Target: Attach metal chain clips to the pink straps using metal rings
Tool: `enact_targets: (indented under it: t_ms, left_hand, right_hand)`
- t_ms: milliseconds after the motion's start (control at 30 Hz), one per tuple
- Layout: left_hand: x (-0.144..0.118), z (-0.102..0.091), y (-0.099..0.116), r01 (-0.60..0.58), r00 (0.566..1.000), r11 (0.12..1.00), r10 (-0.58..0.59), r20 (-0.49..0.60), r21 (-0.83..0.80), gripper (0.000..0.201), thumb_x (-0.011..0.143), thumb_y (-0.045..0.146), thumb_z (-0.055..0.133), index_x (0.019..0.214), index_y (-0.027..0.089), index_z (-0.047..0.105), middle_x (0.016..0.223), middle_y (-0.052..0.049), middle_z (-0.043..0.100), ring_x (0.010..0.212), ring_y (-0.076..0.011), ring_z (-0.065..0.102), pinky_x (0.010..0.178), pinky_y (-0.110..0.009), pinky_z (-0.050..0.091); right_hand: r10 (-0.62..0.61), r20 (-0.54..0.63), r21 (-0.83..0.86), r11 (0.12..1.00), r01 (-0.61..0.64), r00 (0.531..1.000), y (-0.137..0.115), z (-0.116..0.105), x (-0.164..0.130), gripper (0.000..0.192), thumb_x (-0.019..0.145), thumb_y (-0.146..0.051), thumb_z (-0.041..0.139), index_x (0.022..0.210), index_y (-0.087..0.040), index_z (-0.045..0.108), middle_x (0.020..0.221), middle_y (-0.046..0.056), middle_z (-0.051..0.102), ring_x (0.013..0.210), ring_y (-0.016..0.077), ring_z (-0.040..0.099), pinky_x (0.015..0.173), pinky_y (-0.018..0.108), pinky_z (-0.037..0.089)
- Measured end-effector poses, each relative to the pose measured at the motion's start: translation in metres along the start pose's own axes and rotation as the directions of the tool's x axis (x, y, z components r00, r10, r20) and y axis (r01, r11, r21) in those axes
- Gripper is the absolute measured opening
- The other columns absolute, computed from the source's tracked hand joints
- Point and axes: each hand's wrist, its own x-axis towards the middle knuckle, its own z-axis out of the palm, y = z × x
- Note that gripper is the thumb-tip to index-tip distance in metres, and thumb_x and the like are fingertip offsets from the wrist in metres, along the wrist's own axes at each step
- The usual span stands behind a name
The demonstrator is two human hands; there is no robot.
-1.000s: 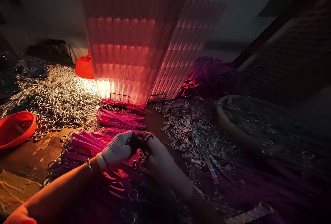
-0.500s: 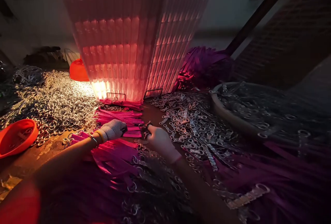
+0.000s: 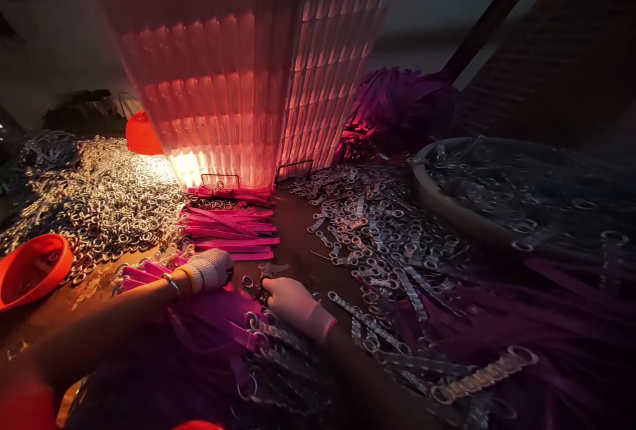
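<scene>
Pink straps (image 3: 238, 242) lie at 1 o'clock from the left hand (image 3: 211, 271). They look light and bendy, best pinched mid-strap. That hand and the right hand (image 3: 294, 304) are curled; I can't tell what they hold.

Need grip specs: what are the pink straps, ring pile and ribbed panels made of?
Pink straps: fabric or soft plastic, flat strips with faint sheen. Ring pile: probably polished metal, bright glints. Ribbed panels: likely translucent plastic, light glows through.
</scene>
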Motion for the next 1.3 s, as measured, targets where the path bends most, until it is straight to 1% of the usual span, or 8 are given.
enact_targets:
  t_ms: [200,333,500,700,800,933,1100,1300]
  left_hand:
    - [0.034,0.036,0.034,-0.146,0.982,0.803,0.048,0.181,0.578,0.012,0.08,0.014,0.067,0.091,0.011,0.069,0.094,-0.011,0.068,0.099,-0.0273,0.063,0.091,-0.044,0.049]
    - [0.038,0.062,0.036,-0.217,0.973,0.677,0.092,0.212,0.703,0.031,0.086,0.01,0.05,0.112,0.01,0.067,0.113,-0.019,0.065,0.101,-0.0313,0.064,0.086,-0.043,0.05]
    - [0.037,0.063,0.029,-0.274,0.961,0.641,0.161,0.223,0.717,0.04,0.086,0.013,0.05,0.124,0.014,0.061,0.119,-0.018,0.061,0.097,-0.0278,0.064,0.08,-0.037,0.051]
    - [0.042,0.042,0.029,-0.289,0.957,0.76,0.212,0.199,0.582,0.013,0.08,0.016,0.058,0.086,0.012,0.07,0.089,-0.011,0.066,0.078,-0.0201,0.064,0.069,-0.028,0.049]
    - [0.025,0.025,0.03,-0.242,0.966,0.853,0.167,0.196,0.463,0.021,0.087,0.02,0.048,0.092,0.014,0.068,0.066,-0.003,0.061,0.055,-0.0126,0.058,0.052,-0.022,0.043]
    - [-0.007,0.008,0.024,0.003,0.962,1.0,-0.004,0.273,0.005,0.027,0.09,0.036,0.048,0.093,0.015,0.064,0.052,0.004,0.052,0.035,-0.0072,0.041,0.037,-0.019,0.03]
    - [-0.026,0.014,0.005,0.141,0.963,0.905,-0.032,0.267,-0.401,0.037,0.079,0.052,0.063,0.075,0.015,0.061,0.047,0.005,0.047,0.032,-0.0066,0.035,0.033,-0.02,0.023]
    - [-0.03,0.021,-0.005,0.086,0.98,0.923,-0.012,0.197,-0.374,0.036,0.083,0.052,0.059,0.075,0.016,0.058,0.047,0.006,0.044,0.035,-0.0073,0.035,0.035,-0.021,0.023]
  right_hand:
    - [0.144,-0.171,0.067,0.989,-0.134,0.975,0.016,0.001,-0.02,0.028,0.081,-0.004,0.045,0.097,-0.015,0.065,0.106,0.012,0.071,0.097,0.0205,0.063,0.07,0.028,0.032]
    - [0.253,-0.237,0.115,0.966,-0.232,0.938,0.034,-0.003,-0.032,0.027,0.083,-0.005,0.045,0.098,-0.014,0.065,0.104,0.014,0.071,0.096,0.0225,0.064,0.071,0.029,0.032]
    - [0.29,-0.271,0.175,0.952,-0.249,0.918,0.037,-0.008,-0.025,0.03,0.087,-0.008,0.044,0.106,-0.017,0.065,0.1,0.012,0.073,0.091,0.022,0.066,0.068,0.028,0.033]
    - [0.176,-0.359,0.238,0.967,-0.092,0.916,0.027,-0.01,-0.017,0.034,0.08,-0.002,0.045,0.1,-0.017,0.067,0.098,0.009,0.072,0.09,0.0202,0.065,0.072,0.026,0.038]
    - [0.046,-0.429,0.25,0.966,0.07,0.902,0.022,-0.011,-0.02,0.035,0.076,-0.001,0.044,0.097,-0.018,0.067,0.1,0.008,0.07,0.093,0.0198,0.062,0.078,0.026,0.04]
    - [-0.027,-0.415,0.193,0.974,0.117,0.91,0.008,-0.017,-0.022,0.039,0.075,-0.002,0.044,0.102,-0.019,0.067,0.097,0.007,0.069,0.091,0.02,0.061,0.078,0.026,0.041]
    - [-0.036,-0.292,-0.037,0.999,0.026,0.956,-0.013,-0.026,-0.017,0.032,0.077,-0.002,0.045,0.095,-0.016,0.067,0.098,0.01,0.069,0.087,0.0198,0.061,0.073,0.027,0.038]
    - [0.001,-0.213,-0.143,0.989,-0.032,0.977,-0.027,-0.032,-0.009,0.029,0.08,-0.002,0.044,0.094,-0.017,0.066,0.097,0.009,0.068,0.084,0.0186,0.062,0.068,0.028,0.035]
